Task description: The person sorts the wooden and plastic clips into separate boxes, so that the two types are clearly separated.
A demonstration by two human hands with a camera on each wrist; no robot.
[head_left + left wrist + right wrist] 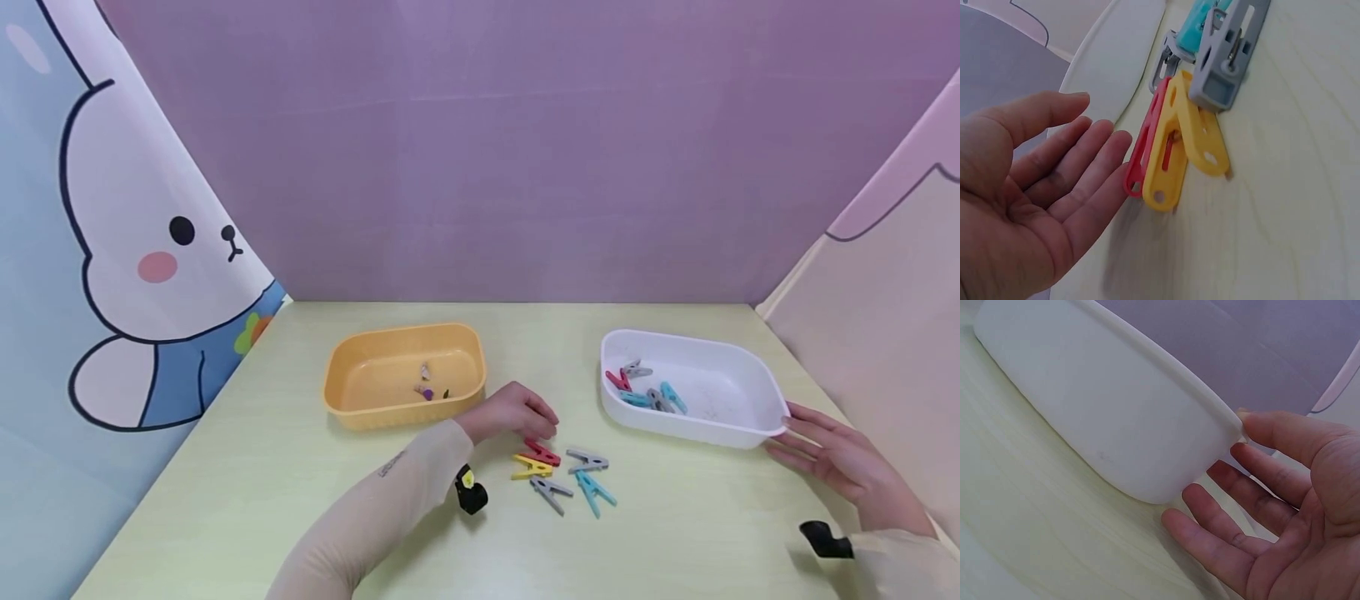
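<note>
My left hand (517, 412) is held low over the table at the far edge of a loose group of clothespins. In the left wrist view its fingers (1100, 172) are loosely bent, with the thumb apart, beside a red clothespin (1145, 144); contact with it is unclear. A yellow clothespin (1169, 150) lies against the red one. Two grey clothespins, one here (588, 461), and a blue one (595, 493) lie close by. At the near right corner of a white basin (697, 427), my right hand (843, 462) touches rim and outer wall with thumb and extended fingers.
Several red, grey and blue clothespins (660, 400) lie inside the white basin, toward its left end. On the left stands a yellow basin (405, 415) holding a few small items (426, 390), too small to identify. A purple backdrop (517, 167) rises behind the table.
</note>
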